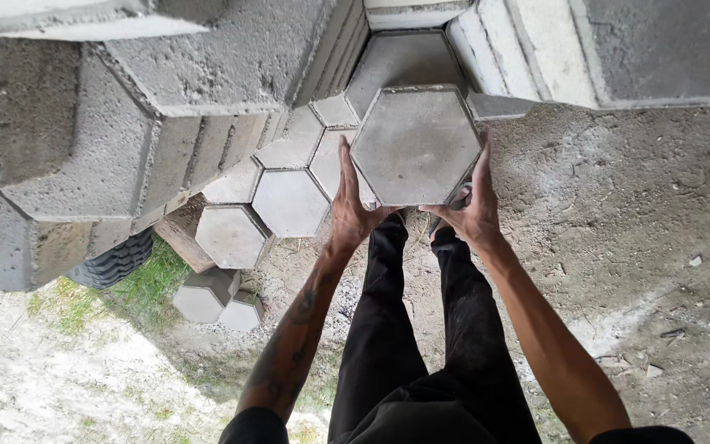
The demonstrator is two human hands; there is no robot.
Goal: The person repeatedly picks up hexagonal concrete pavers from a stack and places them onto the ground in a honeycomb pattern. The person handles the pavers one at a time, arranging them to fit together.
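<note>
Your left hand (pixel 353 210) and right hand (pixel 472 210) clamp the hexagonal concrete paver (pixel 415 145) by its lower edges, held clear above the stacked hexagon pavers (pixel 289 201) (ground rough beneath). Keep both palms under its weight and feet back.

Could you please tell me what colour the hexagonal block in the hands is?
The hexagonal block is plain grey, seen best in the head view.
</note>
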